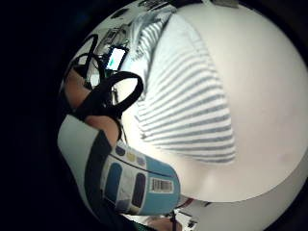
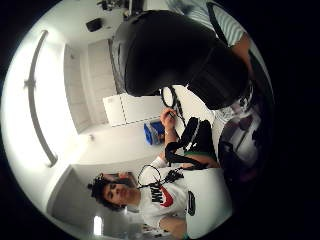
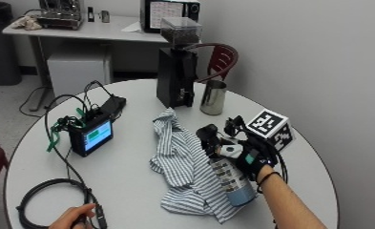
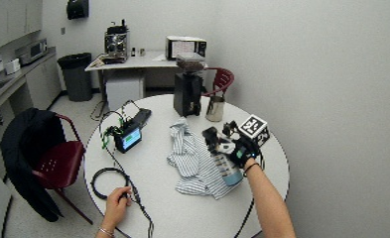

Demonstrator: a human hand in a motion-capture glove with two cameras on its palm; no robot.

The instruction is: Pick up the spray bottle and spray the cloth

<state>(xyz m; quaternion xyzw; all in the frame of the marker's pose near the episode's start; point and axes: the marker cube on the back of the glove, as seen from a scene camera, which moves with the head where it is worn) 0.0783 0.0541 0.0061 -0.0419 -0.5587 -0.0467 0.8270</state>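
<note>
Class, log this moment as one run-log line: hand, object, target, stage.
hand: right hand grips bottle | object: bottle lifted, nozzle toward cloth | target: cloth crumpled on table | stage: spray not visible

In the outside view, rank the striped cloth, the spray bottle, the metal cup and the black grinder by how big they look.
Largest to smallest:
1. striped cloth
2. black grinder
3. spray bottle, held in the right hand
4. metal cup

The bottle is nearer the camera than the cup, so that last pair is unsure.
</note>
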